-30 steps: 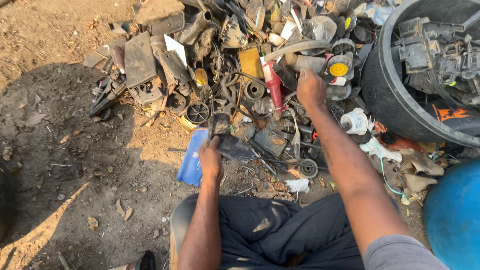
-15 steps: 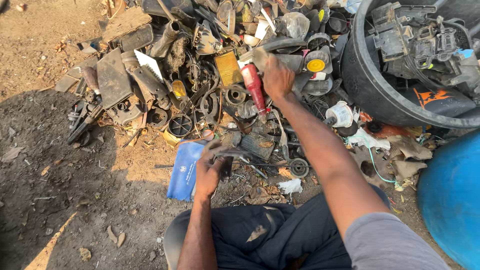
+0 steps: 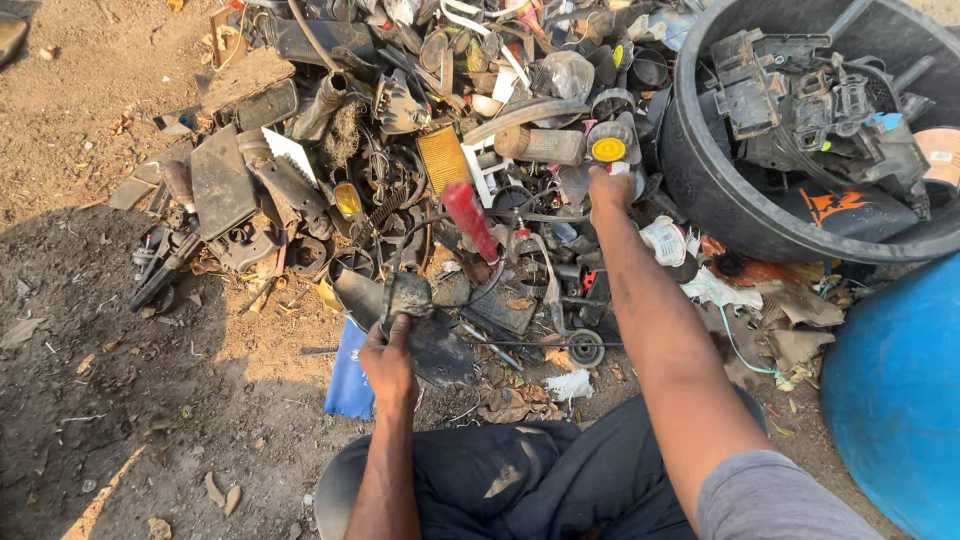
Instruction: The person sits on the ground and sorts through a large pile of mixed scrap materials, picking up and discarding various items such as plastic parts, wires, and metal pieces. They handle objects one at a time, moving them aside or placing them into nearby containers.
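A grimy dark part [image 3: 407, 296] was clamped in the fingers of the left hand [image 3: 388, 362] at the near edge of the scrap heap [image 3: 420, 150] (on bare ground). The right hand [image 3: 612, 190] was stretched deeper in, fingers closed over a small piece beneath a yellow-capped canister [image 3: 608, 146]. Sorting appeared underway; pulling that piece free seemingly called for a firm tug.

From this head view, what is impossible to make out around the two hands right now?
- Right hand: its fingers dip into the scrap pile, so what they grip is hidden.
- Left hand: closed on a dark part; the palm hides the grip.
- Blue sheet: partly covered by the left hand.
- Black tub and blue drum: cut off by the frame edges.
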